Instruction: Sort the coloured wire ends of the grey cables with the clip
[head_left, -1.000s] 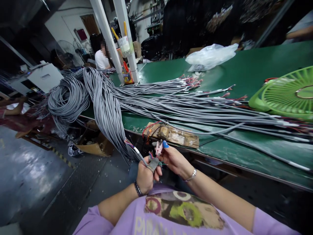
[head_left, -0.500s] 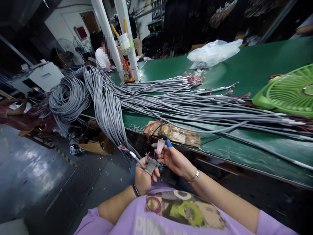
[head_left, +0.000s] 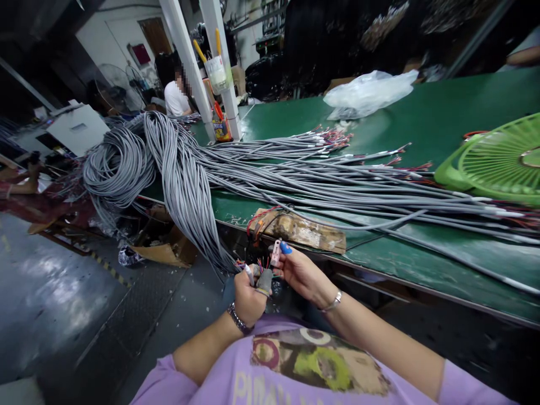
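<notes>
Low in the middle, my left hand (head_left: 248, 301) is closed round a grey cable whose white-sleeved end (head_left: 249, 274) and thin coloured wires stick up past the thumb. At the same fingers is a dull grey piece (head_left: 264, 279) with coloured wires fanning out above it; whether it is a finger wrap or a part is unclear. Just to the right, my right hand (head_left: 301, 275), blue tape on one fingertip, pinches a small flat pinkish-white piece (head_left: 275, 253) with dark lettering, held upright close to the wires. Its lower end is hidden by the fingers.
A large bundle of grey cables (head_left: 270, 174) covers the green table (head_left: 426, 107) and droops over its near edge. A worn wooden block (head_left: 301, 229) sits at that edge. Beyond are a green fan (head_left: 502, 160), a plastic bag (head_left: 371, 94), a white post (head_left: 230, 107) and a seated person (head_left: 176, 98).
My left hand has turned, so the cable end that pointed up-left now sits close against the thumb. The pinkish-white piece, blurred before, has turned and shows its lettering.
</notes>
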Demonstrator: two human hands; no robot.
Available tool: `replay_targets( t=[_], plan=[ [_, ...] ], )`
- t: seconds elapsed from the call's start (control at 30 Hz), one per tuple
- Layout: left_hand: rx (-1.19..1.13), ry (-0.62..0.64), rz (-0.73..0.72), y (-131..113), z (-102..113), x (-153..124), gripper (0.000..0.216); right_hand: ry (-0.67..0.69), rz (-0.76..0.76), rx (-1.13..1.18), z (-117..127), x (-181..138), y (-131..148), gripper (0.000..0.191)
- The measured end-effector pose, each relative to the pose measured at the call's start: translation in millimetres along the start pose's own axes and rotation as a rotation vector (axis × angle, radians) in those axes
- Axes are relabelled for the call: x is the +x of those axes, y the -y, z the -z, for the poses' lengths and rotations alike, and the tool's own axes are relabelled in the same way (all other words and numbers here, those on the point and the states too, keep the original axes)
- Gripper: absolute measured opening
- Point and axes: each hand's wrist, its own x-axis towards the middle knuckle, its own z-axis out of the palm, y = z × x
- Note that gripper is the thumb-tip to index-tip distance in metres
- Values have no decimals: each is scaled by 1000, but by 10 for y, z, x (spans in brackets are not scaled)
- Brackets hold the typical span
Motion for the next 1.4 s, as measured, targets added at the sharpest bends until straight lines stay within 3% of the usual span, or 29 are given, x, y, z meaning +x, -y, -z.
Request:
replay_targets(
  t=[0.17, 0.23, 0.43, 0.73, 0.93, 1.17, 1.27, 1.4],
  plan=[
    [9, -6, 2, -19, 2, -1, 29, -181, 238, -248, 22, 21, -62, 39],
    [24, -7, -9, -21, -2, 8, 29, -196, 280, -301, 34, 35, -91, 43],
    [86, -5, -28, 10, -30, 23, 29, -47, 71, -33, -3, 82, -110, 43],
    [79, -4, -16, 19, -44, -15, 28, -106, 91, 117, -85, 95, -99, 33],
    [45, -4, 2, -2, -25, -39, 31, -16, 3, 96, -11, 19, -94, 38],
    [-63, 55, 74, 22, 26, -109, 31, 155, -177, -96, 188, -119, -42, 35],
    [-70, 92, 87, 19, 19, -110, 30, 157, -128, -264, 165, -155, -28, 32],
    [-40, 240, 171, 25, -12, -94, 31, 147, -10, -474, 146, -175, -27, 28]
  ],
)
